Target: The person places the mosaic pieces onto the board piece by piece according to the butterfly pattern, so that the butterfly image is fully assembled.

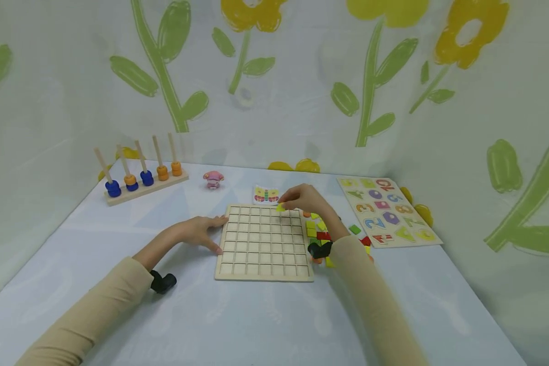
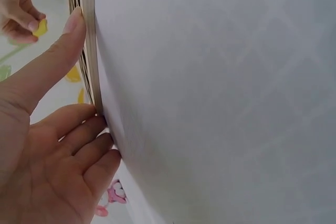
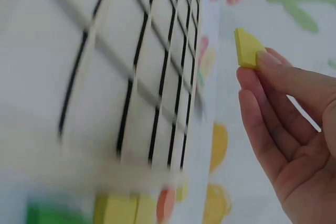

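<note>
A wooden grid board (image 1: 263,278) with square cells lies flat on the table. My left hand (image 1: 194,231) rests at its left side; the thumb and fingertips touch the board's edge in the left wrist view. Over the board's far right part, my right hand (image 1: 305,197) pinches a small yellow tile (image 3: 248,51) between thumb and fingers. One side of this tile is curved, like a quarter circle. Just behind the board lies a picture card (image 1: 266,195) with a butterfly-like pattern in yellow, red and green.
Loose coloured tiles (image 1: 311,233) lie right of the board, partly hidden by my right arm. A number puzzle board (image 1: 389,211) lies farther right. At the back left are a bead stacker (image 1: 148,187) with several pegs and a pink figurine (image 1: 213,179).
</note>
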Demonstrator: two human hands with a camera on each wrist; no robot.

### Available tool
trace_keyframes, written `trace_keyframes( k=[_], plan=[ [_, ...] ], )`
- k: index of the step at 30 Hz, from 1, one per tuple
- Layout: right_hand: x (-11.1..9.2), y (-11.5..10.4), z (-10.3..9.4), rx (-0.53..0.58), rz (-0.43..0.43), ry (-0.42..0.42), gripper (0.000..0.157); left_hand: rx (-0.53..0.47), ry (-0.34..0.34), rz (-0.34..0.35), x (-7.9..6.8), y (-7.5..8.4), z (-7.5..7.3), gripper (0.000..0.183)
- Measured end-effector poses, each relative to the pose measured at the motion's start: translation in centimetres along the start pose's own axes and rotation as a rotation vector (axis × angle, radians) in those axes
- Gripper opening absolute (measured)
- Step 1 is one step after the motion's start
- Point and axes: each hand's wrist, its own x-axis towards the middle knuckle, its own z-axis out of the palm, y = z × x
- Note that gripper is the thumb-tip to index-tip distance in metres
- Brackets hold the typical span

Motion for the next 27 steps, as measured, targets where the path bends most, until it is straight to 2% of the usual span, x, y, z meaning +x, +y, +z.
trace_keyframes(
  k=[4, 12, 27],
  plan=[
    [1.3, -1.7, 2.4, 0.054, -0.041, -0.078, 0.013, 0.008, 0.021, -0.013, -0.2, -0.1, 0.0, 0.104],
    [3.9, -3.8, 5.5, -0.009, -0.127, -0.129, 0.012, 0.01, 0.026, -0.006, -0.1, 0.1, -0.1, 0.104],
    [6.9, -4.9, 8.6, -0.113, -0.066, -0.132, 0.01, 0.011, 0.017, 0.006, -0.1, 0.3, -0.2, 0.103]
  ],
)
